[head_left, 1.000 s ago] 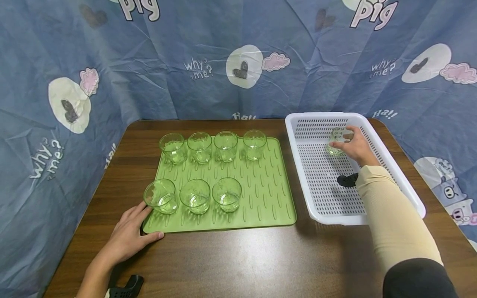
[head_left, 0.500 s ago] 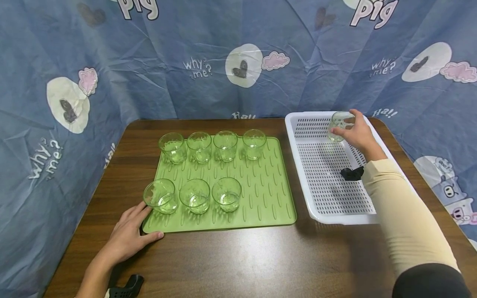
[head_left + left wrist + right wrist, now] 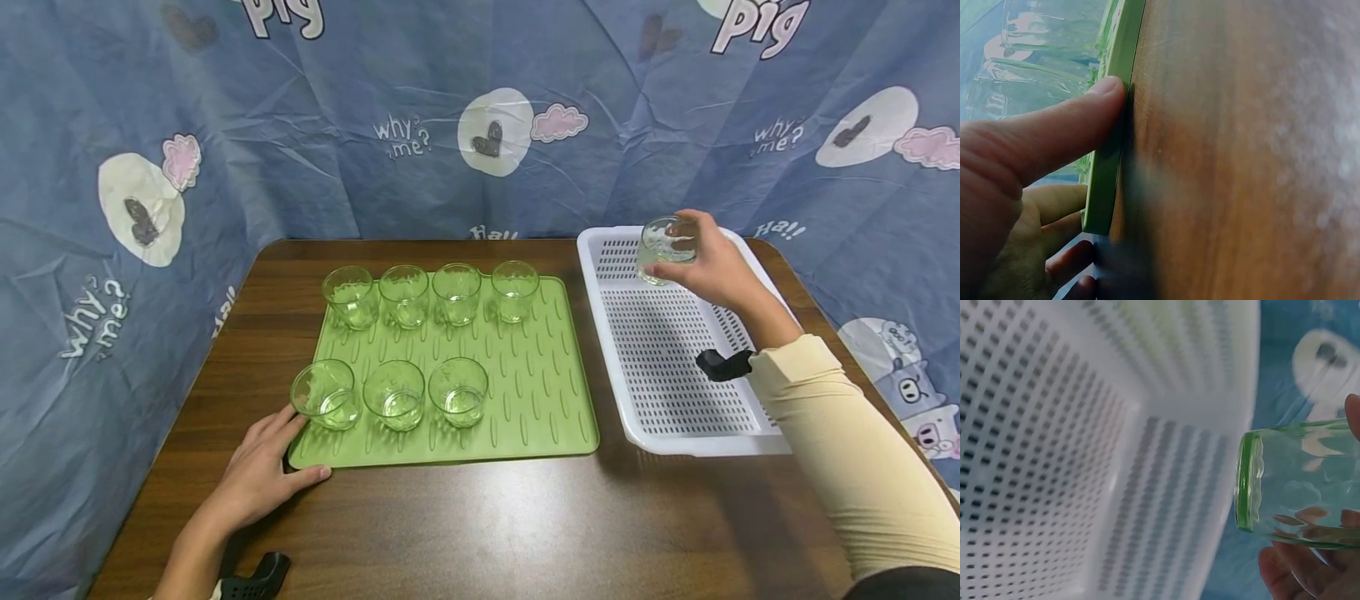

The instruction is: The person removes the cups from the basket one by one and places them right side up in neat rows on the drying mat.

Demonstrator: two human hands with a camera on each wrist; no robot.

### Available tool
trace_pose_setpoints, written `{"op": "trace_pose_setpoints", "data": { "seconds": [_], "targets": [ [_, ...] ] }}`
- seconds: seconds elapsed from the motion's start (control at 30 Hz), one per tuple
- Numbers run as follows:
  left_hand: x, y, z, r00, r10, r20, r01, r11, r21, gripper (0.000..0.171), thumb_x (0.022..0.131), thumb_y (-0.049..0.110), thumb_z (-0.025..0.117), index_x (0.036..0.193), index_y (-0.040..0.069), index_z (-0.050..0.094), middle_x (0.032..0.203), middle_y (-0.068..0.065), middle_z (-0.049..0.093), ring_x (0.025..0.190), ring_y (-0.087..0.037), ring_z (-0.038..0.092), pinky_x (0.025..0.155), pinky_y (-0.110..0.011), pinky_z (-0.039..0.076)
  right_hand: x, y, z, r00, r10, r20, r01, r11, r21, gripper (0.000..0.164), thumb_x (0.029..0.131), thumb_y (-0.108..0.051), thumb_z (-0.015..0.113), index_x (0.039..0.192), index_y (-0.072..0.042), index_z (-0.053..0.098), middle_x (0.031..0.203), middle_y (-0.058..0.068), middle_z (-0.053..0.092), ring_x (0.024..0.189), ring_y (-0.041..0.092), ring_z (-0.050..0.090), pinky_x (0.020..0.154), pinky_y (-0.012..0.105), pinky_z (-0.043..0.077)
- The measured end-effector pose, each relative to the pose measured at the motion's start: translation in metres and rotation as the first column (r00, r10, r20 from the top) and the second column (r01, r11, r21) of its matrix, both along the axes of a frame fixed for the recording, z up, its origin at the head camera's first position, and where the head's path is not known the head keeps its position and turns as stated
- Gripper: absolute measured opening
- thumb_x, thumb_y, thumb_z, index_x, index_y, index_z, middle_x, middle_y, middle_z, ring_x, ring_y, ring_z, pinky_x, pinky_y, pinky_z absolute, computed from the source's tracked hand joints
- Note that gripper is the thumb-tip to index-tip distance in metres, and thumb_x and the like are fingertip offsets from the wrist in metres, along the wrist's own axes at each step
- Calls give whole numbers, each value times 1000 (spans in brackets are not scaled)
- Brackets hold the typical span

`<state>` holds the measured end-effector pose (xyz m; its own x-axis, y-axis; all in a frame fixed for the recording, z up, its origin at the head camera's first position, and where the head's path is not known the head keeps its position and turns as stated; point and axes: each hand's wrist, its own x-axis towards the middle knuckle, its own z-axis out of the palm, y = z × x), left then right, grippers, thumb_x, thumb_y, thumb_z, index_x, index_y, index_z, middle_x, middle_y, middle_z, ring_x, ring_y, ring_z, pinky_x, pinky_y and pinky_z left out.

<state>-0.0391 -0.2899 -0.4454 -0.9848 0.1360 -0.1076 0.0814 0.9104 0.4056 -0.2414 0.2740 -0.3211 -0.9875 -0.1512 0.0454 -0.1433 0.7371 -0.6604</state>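
My right hand (image 3: 716,265) grips a clear drinking glass (image 3: 654,252) by its side, thumb on the near side and fingers round the back. The glass is raised over the far end of a white perforated plastic basket (image 3: 613,367). In the right wrist view the glass (image 3: 1297,481) shows its thick greenish base beside the basket rim. My left hand (image 3: 255,482) rests at the near left corner of a green drying mat (image 3: 536,400), thumb against the front edge, fingers along the left side. Three glasses (image 3: 395,400) stand upright in the mat's front row, several glasses (image 3: 457,296) in the back row.
Mat and basket lie side by side on a brown wooden table (image 3: 480,525). A blue printed cloth (image 3: 315,142) hangs close behind and around the table. The basket's raised walls stand between its inside and the mat.
My right hand has lifted the glass up from the basket floor, then moved it a little left towards the mat. My left hand has stayed at the mat's corner.
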Motion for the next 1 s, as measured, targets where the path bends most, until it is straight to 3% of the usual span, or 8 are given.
{"op": "trace_pose_setpoints", "data": {
  "seconds": [0.13, 0.37, 0.77, 1.0],
  "targets": [
    [0, 0, 0, 1000, 5, 3, -5, 1000, 2, 92, 80, 46, 79, 147, -5, 42, 156, -30, 30, 137, -53, 28, 97, -76, 30, 14, -14, 10, 998, 41, -55, -40, 999, 8, 92, 84, -22, 79, 154, -5, 22, 141, 30, 51, 129, 47, 50, 103, 60, 41],
    [2, 1, 0, 1000, 5, 6, -5, 1000, 6, 91, 81, 45, 79, 147, -5, 41, 156, -30, 30, 137, -53, 28, 98, -76, 30, 24, -28, 14, 992, 83, -93, -81, 996, 24, 89, 82, -23, 81, 152, -8, 28, 137, 26, 55, 127, 43, 53, 104, 59, 40],
    [2, 3, 1, 1000, 7, 4, -7, 1000, 10, 91, 80, 45, 80, 146, -5, 42, 156, -30, 30, 137, -53, 28, 97, -76, 29, 50, -65, 26, 994, 70, -78, -70, 998, -1, 89, 79, -25, 84, 152, -15, 33, 134, 22, 58, 117, 39, 59, 100, 55, 44],
    [1, 2, 1, 1000, 7, 3, -7, 1000, 4, 91, 80, 45, 79, 146, -5, 42, 156, -30, 30, 137, -53, 28, 97, -77, 30, 72, -98, 18, 994, 104, -44, -108, 989, -100, 92, 78, -19, 84, 154, -16, 32, 143, 19, 52, 122, 39, 56, 103, 58, 46]
  ]
}}
